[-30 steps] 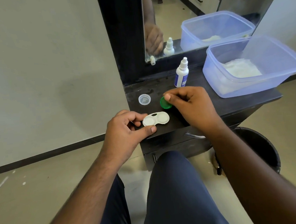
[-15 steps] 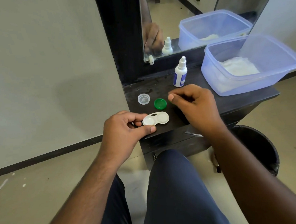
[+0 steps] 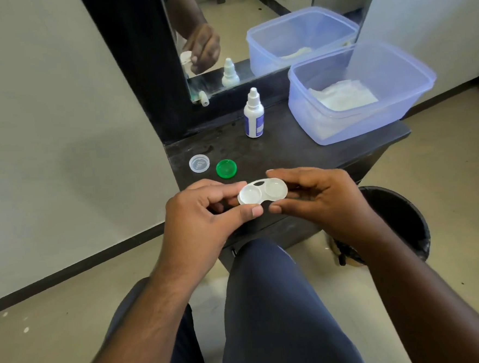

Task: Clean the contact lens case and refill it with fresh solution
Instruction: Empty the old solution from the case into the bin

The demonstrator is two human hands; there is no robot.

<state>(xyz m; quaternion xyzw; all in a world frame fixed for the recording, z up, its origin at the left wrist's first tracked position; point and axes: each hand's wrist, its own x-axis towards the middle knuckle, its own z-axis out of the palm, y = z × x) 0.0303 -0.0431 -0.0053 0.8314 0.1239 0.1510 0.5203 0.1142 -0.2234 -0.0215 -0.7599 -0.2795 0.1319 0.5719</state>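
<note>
Case [image 3: 262,191] is being held above the near edge of the table [image 3: 301,146], both wells uncapped and facing up. Left hand [image 3: 204,220] is pinching its left end, thumb and fingers curled around it; right hand [image 3: 319,201] is gripping the right end likewise. Green cap [image 3: 226,168] is lying at the case's 11 o'clock, clear cap [image 3: 199,163] just left of it. Bottle [image 3: 254,113] is standing at 12, tub [image 3: 359,93] at 2.
</note>
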